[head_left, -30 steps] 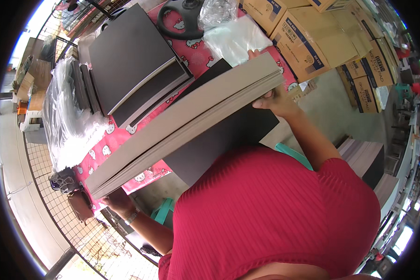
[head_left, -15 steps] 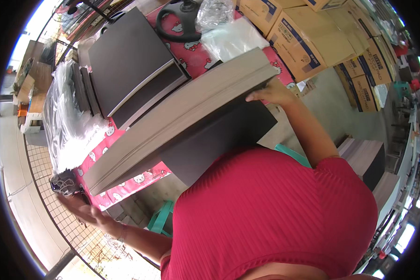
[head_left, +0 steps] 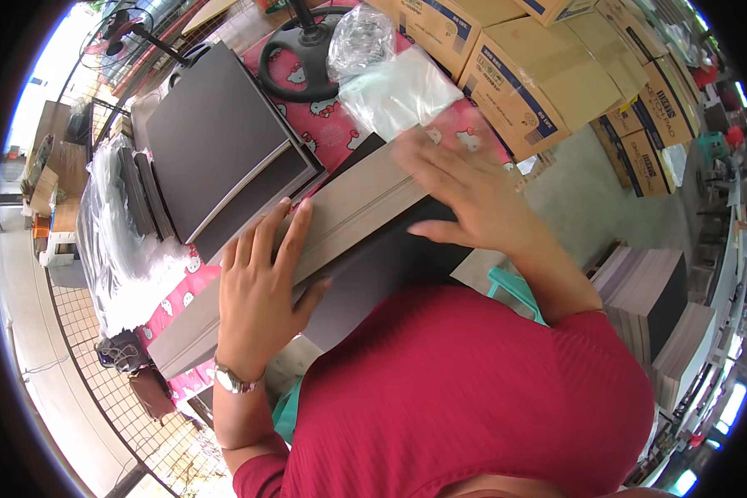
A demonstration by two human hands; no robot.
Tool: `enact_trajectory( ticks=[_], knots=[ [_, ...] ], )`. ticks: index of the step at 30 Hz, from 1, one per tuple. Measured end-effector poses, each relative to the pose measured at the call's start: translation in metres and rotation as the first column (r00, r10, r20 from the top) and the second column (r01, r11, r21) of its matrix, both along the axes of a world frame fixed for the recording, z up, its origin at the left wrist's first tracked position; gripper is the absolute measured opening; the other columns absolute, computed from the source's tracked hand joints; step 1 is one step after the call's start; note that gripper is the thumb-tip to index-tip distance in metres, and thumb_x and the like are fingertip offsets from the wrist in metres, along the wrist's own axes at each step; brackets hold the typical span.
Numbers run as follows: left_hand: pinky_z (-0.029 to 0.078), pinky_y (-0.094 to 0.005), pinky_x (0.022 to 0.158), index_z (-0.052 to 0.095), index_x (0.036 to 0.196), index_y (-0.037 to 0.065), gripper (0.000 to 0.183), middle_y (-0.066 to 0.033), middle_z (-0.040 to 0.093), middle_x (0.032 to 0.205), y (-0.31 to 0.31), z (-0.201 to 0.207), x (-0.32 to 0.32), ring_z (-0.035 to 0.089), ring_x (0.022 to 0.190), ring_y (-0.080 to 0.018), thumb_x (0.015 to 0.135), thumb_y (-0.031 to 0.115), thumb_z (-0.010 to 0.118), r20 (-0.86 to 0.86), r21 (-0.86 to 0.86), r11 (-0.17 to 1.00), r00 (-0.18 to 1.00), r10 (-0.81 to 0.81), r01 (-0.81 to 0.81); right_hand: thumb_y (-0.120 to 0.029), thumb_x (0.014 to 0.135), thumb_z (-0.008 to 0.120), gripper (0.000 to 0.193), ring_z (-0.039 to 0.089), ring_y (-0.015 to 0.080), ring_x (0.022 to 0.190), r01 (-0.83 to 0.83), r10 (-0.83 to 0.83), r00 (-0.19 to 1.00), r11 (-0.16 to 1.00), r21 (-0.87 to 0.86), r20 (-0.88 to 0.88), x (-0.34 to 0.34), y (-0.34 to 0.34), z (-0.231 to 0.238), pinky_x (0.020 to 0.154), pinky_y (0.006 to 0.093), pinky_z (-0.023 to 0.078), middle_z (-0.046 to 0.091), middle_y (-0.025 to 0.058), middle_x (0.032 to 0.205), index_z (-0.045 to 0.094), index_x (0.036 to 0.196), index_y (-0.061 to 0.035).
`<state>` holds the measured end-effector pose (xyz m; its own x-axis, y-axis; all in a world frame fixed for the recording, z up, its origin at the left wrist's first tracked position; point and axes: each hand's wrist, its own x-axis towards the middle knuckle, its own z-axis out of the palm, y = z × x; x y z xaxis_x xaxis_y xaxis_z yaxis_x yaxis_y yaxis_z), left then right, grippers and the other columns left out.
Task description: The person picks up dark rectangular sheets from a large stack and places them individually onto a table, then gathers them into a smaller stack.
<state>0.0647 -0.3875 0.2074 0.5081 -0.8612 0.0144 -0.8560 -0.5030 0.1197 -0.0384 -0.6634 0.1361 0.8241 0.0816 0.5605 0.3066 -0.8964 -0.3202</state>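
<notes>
A thick stack of black-covered pads (head_left: 353, 206) stands on edge, slanting across the table in front of me, its grey-beige sheet edges facing up. The black cover (head_left: 365, 274) faces my body. My left hand (head_left: 261, 290) rests over the middle of the upward edges, open, fingers stretched and thumb apart on the near side. Over the right part of the stack is my right hand (head_left: 477, 203), also open; its fingertips are smeared by motion and its thumb points left along the near side. Beyond the stack lies another pile of black pads (head_left: 220, 124).
A pink patterned cloth (head_left: 307, 124) covers the table. Clear plastic bags (head_left: 398, 91) lie behind, beside a black wheel-shaped stand (head_left: 307, 62). More plastic wrap (head_left: 112, 241) hangs at left. Brown cartons (head_left: 515, 87) rise at far right; stacked pads (head_left: 643, 290) sit lower right. A teal stool (head_left: 515, 290) stands near me.
My left hand has come from the lower left, off the stack, onto its upward edges. My right hand has shifted from gripping the right end to lying open over the top.
</notes>
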Motion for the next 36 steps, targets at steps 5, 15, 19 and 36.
enact_trajectory(
  ticks=[5, 15, 19, 36],
  knots=[
    [0.042, -0.0456, 0.096, 0.045, 0.143, 0.037, 0.077, -0.0151, 0.041, 0.148, 0.007, -0.003, -0.005, 0.051, 0.118, -0.0343, 0.073, 0.029, 0.077, 0.026, -0.026, 0.999, 0.999, -0.03, 0.03, -0.045, 0.078, 0.072, 0.062, 0.042, 0.0233, 0.138, -0.063, 0.042, 0.993, 0.98, -0.191, -0.114, 0.005, -0.007, 0.03, 0.116, 0.0591, 0.019, 0.055, -0.001, 0.138, 0.059, 0.131, -0.0152],
    [0.044, -0.0415, 0.089, 0.052, 0.135, 0.049, 0.068, -0.0144, 0.045, 0.143, 0.007, -0.008, -0.004, 0.053, 0.111, -0.0317, 0.079, 0.015, 0.07, 0.096, -0.008, 0.996, 0.992, -0.084, 0.085, -0.023, 0.068, 0.085, 0.035, 0.05, 0.0213, 0.117, 0.01, 0.006, 0.944, 0.999, -0.049, 0.33, -0.01, -0.007, -0.013, 0.104, 0.0482, 0.038, 0.062, -0.0038, 0.12, 0.075, 0.102, -0.024],
    [0.044, -0.0414, 0.089, 0.053, 0.135, 0.048, 0.069, -0.0141, 0.045, 0.142, 0.008, -0.007, -0.004, 0.053, 0.111, -0.0312, 0.078, 0.013, 0.07, 0.082, -0.008, 0.997, 0.994, -0.077, 0.078, -0.022, 0.067, 0.085, 0.035, 0.051, 0.0192, 0.112, 0.046, -0.028, 0.932, 0.998, -0.041, 0.361, -0.012, -0.002, -0.014, 0.101, 0.0453, 0.041, 0.061, -0.0063, 0.112, 0.075, 0.1, -0.0247],
    [0.037, -0.05, 0.102, 0.053, 0.137, 0.041, 0.085, -0.0166, 0.039, 0.147, 0.002, 0.011, 0.0, 0.047, 0.119, -0.0367, 0.059, 0.026, 0.084, -0.063, 0.031, 0.997, 0.996, -0.067, 0.069, 0.011, 0.08, 0.062, 0.04, 0.059, 0.0134, 0.065, -0.157, 0.139, 0.988, 0.851, 0.501, 0.074, -0.009, -0.022, -0.012, 0.055, 0.0241, 0.048, 0.06, 0.0057, 0.083, 0.072, 0.113, -0.0089]
  ],
)
